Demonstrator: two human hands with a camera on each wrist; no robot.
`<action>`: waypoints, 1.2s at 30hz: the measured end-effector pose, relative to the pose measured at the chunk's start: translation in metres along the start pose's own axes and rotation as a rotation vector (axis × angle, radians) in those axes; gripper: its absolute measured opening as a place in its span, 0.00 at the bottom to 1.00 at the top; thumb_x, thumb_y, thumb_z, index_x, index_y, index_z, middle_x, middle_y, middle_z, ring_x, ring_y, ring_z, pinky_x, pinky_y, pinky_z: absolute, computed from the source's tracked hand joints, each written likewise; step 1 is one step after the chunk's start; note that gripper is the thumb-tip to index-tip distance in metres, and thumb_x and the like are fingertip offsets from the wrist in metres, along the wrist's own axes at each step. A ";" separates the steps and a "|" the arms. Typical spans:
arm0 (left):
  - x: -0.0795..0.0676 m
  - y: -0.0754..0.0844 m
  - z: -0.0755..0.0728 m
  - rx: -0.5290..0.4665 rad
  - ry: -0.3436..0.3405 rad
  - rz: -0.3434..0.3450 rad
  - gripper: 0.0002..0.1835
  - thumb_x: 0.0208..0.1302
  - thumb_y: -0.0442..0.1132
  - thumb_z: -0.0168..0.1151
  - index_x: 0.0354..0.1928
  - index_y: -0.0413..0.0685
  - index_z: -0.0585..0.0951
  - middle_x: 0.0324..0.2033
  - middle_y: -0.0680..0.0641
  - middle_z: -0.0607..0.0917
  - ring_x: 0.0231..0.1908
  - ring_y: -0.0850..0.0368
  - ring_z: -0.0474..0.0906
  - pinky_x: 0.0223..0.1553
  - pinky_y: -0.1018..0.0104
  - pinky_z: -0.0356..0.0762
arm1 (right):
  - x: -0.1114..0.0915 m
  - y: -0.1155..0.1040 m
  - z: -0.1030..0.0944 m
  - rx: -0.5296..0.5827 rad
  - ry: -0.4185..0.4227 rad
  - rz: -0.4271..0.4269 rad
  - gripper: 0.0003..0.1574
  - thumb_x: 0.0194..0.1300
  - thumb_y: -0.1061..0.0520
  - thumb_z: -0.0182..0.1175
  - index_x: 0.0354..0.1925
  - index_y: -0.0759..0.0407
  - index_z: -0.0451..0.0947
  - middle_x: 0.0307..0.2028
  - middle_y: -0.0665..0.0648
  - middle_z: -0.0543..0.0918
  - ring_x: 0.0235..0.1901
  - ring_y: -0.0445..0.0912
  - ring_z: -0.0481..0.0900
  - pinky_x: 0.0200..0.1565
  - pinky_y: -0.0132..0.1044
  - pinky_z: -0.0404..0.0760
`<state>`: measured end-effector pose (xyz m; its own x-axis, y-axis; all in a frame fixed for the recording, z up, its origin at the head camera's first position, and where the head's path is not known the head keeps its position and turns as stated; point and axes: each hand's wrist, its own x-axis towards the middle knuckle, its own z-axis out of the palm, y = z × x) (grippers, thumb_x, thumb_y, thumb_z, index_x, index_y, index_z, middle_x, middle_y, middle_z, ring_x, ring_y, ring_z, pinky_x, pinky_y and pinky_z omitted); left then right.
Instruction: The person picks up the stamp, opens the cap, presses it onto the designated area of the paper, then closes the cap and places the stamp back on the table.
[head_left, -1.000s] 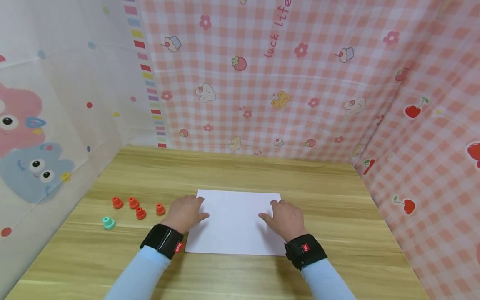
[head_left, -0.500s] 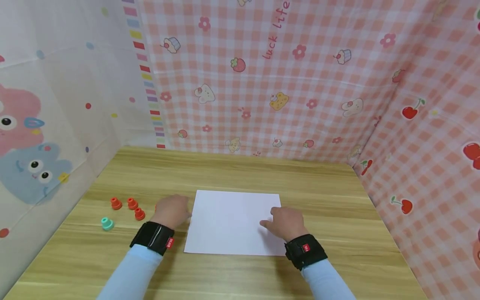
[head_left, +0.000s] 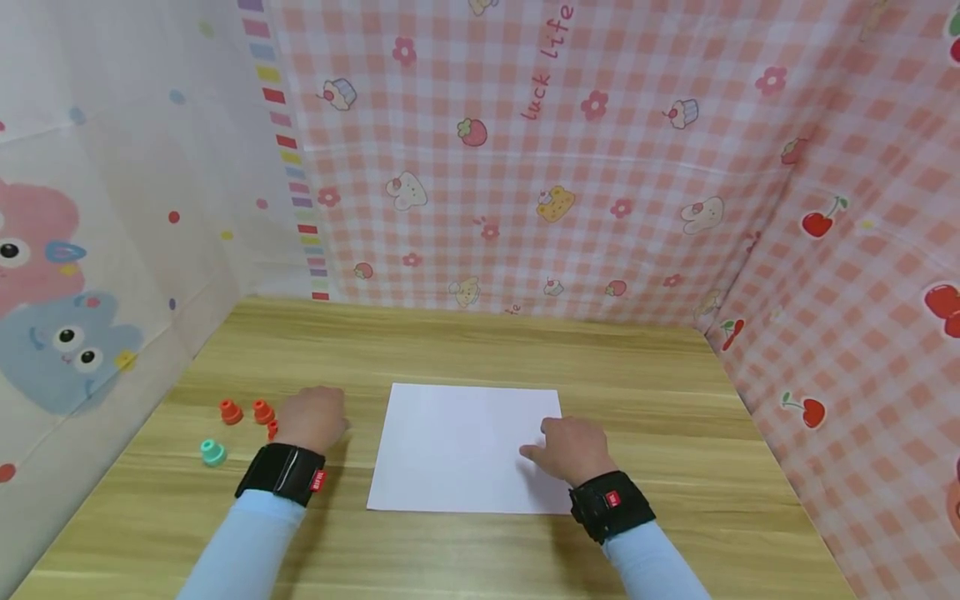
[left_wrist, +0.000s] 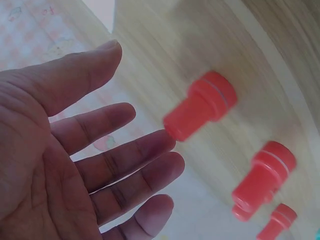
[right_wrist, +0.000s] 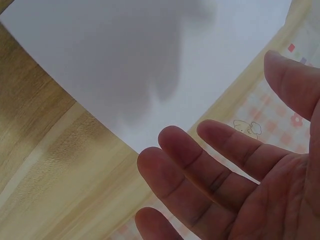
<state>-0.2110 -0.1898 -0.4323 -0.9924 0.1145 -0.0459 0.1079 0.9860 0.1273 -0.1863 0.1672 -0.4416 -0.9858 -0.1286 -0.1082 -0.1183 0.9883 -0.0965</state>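
Red pegs (head_left: 230,412) stood at the left of the table (head_left: 465,342) near a teal peg (head_left: 213,452), and my left hand (head_left: 311,419) hung beside them, fingers loose, holding nothing. In the left wrist view the nearest peg (left_wrist: 202,105) showed just past my fingertips (left_wrist: 162,141) — whether they touched, I could not tell. My right hand (head_left: 573,450) was relaxed and gripped nothing over the right edge of the white sheet (head_left: 450,450). The pegs looked light and stood close together, so a low sweep of my left hand could, I judged, topple one or knock it into its neighbour. The sheet seemed loose too — a brush of my right hand might have dragged it askew.
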 end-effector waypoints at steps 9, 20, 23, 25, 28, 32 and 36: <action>0.000 -0.015 0.003 0.006 -0.019 -0.052 0.07 0.57 0.35 0.68 0.33 0.37 0.83 0.26 0.37 0.83 0.27 0.42 0.81 0.24 0.48 0.77 | 0.000 0.001 0.003 -0.003 0.009 -0.005 0.32 0.59 0.34 0.67 0.42 0.61 0.84 0.21 0.54 0.77 0.22 0.48 0.72 0.24 0.39 0.69; -0.002 -0.020 0.005 -0.001 -0.048 -0.093 0.07 0.57 0.33 0.64 0.35 0.34 0.82 0.24 0.38 0.81 0.25 0.45 0.79 0.24 0.49 0.76 | 0.001 0.001 0.004 0.013 0.005 0.012 0.33 0.58 0.35 0.68 0.45 0.61 0.84 0.25 0.55 0.81 0.24 0.48 0.73 0.26 0.40 0.71; -0.002 -0.020 0.006 0.001 -0.047 -0.096 0.07 0.57 0.33 0.63 0.34 0.34 0.82 0.25 0.38 0.81 0.25 0.45 0.79 0.24 0.48 0.76 | 0.001 0.002 0.005 0.014 0.003 0.013 0.33 0.59 0.35 0.67 0.46 0.61 0.84 0.26 0.56 0.81 0.24 0.49 0.74 0.26 0.41 0.72; -0.002 -0.020 0.007 0.004 -0.046 -0.100 0.08 0.57 0.34 0.63 0.35 0.34 0.82 0.26 0.37 0.82 0.26 0.44 0.80 0.25 0.48 0.76 | 0.001 0.002 0.005 0.017 -0.001 0.015 0.33 0.59 0.35 0.67 0.47 0.61 0.84 0.27 0.56 0.82 0.25 0.49 0.74 0.27 0.41 0.72; -0.001 -0.020 0.008 0.011 -0.039 -0.098 0.07 0.58 0.33 0.63 0.34 0.34 0.82 0.28 0.34 0.83 0.28 0.42 0.81 0.25 0.46 0.77 | 0.001 0.003 0.006 0.022 -0.004 0.019 0.33 0.59 0.35 0.67 0.47 0.61 0.83 0.28 0.57 0.83 0.25 0.49 0.74 0.27 0.41 0.73; -0.001 -0.021 0.010 0.020 -0.037 -0.088 0.07 0.60 0.31 0.60 0.35 0.33 0.81 0.30 0.33 0.84 0.29 0.40 0.82 0.25 0.45 0.78 | 0.001 0.003 0.006 0.022 -0.006 0.019 0.34 0.59 0.35 0.67 0.48 0.61 0.83 0.30 0.57 0.83 0.26 0.49 0.75 0.27 0.41 0.73; -0.002 -0.023 0.013 0.025 -0.028 -0.075 0.06 0.62 0.31 0.58 0.35 0.32 0.81 0.30 0.32 0.84 0.29 0.40 0.83 0.25 0.46 0.78 | 0.001 0.002 0.005 0.023 -0.009 0.018 0.34 0.59 0.35 0.67 0.49 0.61 0.83 0.30 0.57 0.84 0.26 0.49 0.75 0.27 0.41 0.74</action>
<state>-0.2110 -0.2107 -0.4475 -0.9957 0.0437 -0.0821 0.0356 0.9946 0.0980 -0.1866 0.1687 -0.4471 -0.9867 -0.1116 -0.1186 -0.0977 0.9883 -0.1169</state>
